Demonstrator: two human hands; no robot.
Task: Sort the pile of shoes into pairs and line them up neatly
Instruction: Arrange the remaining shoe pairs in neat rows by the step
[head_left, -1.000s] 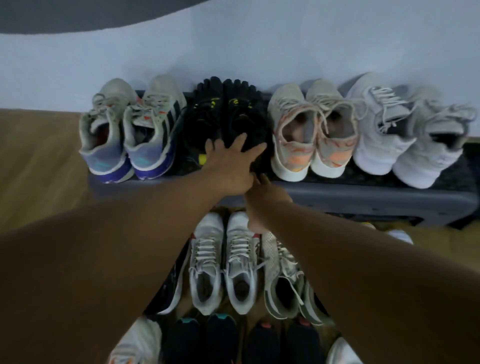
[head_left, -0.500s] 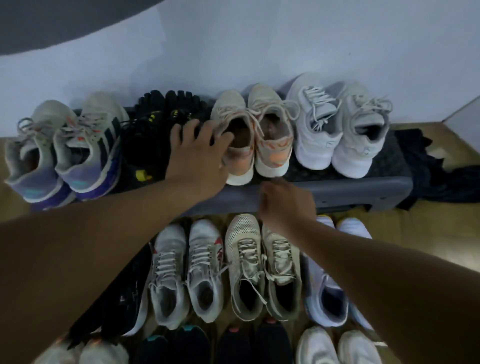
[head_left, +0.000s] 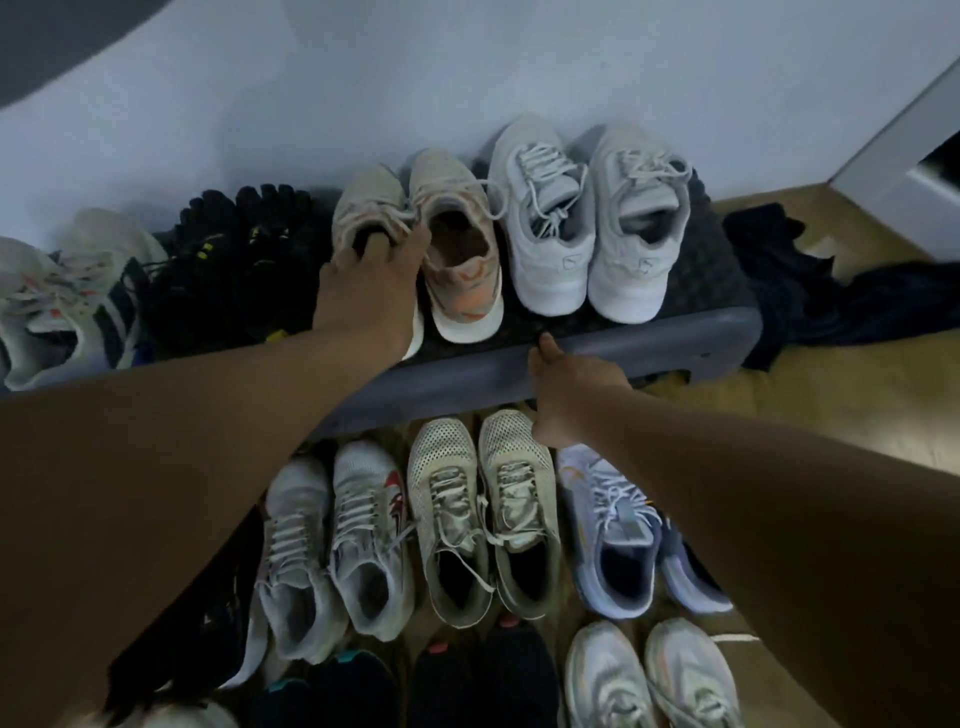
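Note:
Pairs of shoes stand in a row on a dark grey step platform (head_left: 675, 348) against the wall. My left hand (head_left: 371, 288) grips the left beige-and-orange sneaker (head_left: 363, 208) at its opening, fingers curled inside. Its mate (head_left: 462, 260) stands just to the right. My right hand (head_left: 563, 389) rests against the platform's front edge, thumb up on the rim, its fingers hidden. A pale grey pair (head_left: 587, 218) stands to the right, black toe shoes (head_left: 244, 260) and a white-blue striped pair (head_left: 78, 296) to the left.
On the floor below the platform stand more pairs: white-red sneakers (head_left: 332, 545), beige mesh sneakers (head_left: 483, 509), light blue ones (head_left: 623, 535), black shoes (head_left: 467, 675) and pale ones (head_left: 649, 675). Dark clothing (head_left: 831, 291) lies at the platform's right end.
My left hand moved from the black toe shoes to the beige-orange sneaker and curled into its opening. My right hand shifted right along the platform's front edge. The view swung right.

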